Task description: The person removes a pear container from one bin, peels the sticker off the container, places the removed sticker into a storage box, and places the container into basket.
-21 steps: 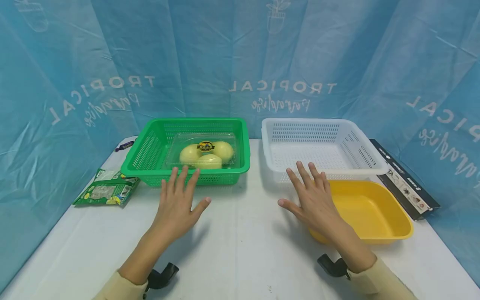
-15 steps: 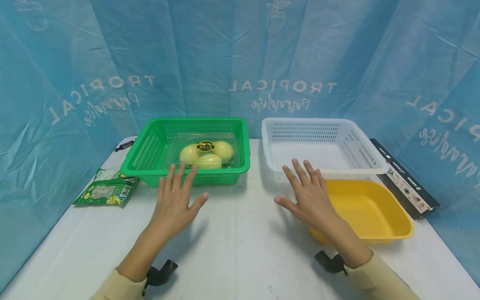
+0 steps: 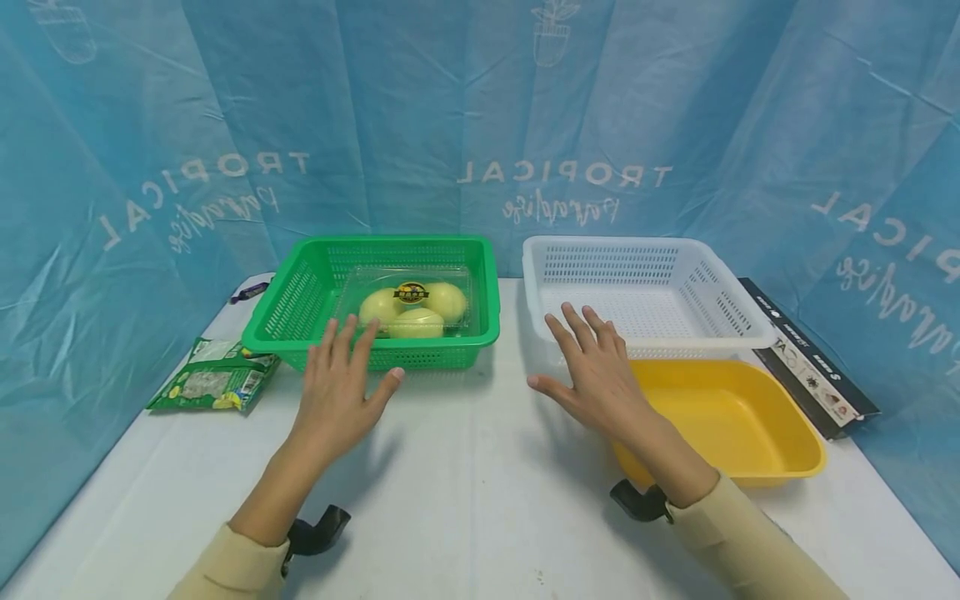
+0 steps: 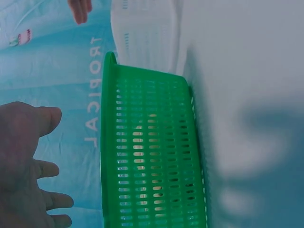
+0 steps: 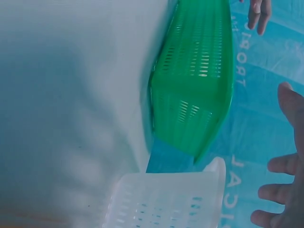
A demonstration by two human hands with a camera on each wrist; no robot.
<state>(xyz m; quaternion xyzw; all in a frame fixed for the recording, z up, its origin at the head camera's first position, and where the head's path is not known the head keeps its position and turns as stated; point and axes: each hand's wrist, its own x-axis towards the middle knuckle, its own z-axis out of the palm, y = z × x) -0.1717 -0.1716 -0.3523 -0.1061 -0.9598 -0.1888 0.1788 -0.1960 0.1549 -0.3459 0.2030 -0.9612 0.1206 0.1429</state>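
My left hand hovers palm down in front of the green basket, its fingers straight and spread, holding nothing. Inside that basket a clear plastic box contains yellow-green round fruit and bears a dark label. My right hand is held likewise, fingers spread, with its fingertips overlapping the front of the white basket in the head view. In the left wrist view the left hand is apart from the green basket. The right wrist view shows the right hand beside the white basket, touching nothing.
A yellow tray stands in front of the white basket, partly behind my right forearm. A long black box lies at the right. At the left are a green snack bag and a small purple wrapper. A blue curtain hangs behind.
Both hands have moved slightly left and forward in the head view, fingers still spread. The baskets, tray and packages have stayed in place.
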